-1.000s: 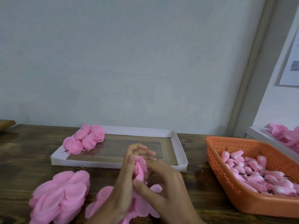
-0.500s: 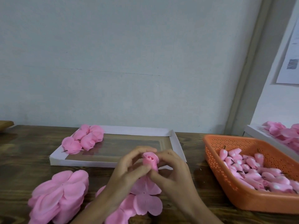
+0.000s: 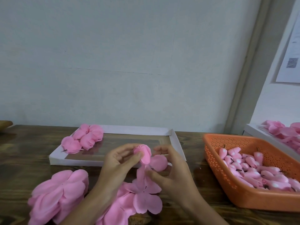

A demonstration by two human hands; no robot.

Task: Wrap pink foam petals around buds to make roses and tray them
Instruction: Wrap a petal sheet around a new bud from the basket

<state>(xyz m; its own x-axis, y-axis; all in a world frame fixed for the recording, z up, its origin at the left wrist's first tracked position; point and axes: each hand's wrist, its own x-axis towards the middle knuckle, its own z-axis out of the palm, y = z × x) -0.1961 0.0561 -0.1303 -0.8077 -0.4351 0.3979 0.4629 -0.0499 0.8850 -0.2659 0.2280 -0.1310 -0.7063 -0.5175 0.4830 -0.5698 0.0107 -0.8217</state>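
Note:
My left hand (image 3: 120,161) pinches a pink bud (image 3: 143,153) with petals partly wrapped round it, raised above the table's front. My right hand (image 3: 170,171) holds a loose petal (image 3: 158,163) that stands out to the right of the bud, thumb below, fingers curled behind. More petal layers (image 3: 146,197) hang down from the bud onto the table. A flat white tray (image 3: 176,140) lies behind the hands, with finished roses (image 3: 84,138) in its far left corner.
A stack of pink foam petals (image 3: 58,195) lies at the front left. An orange perforated basket (image 3: 243,197) with several buds (image 3: 253,169) stands at the right. Another white tray with pink petals (image 3: 284,132) sits at the far right. A wall runs behind the wooden table (image 3: 24,153).
Both hands closed the first petals round the bud. Now my right hand has drawn back to the right and pulled one petal outward, while the left still pinches the bud.

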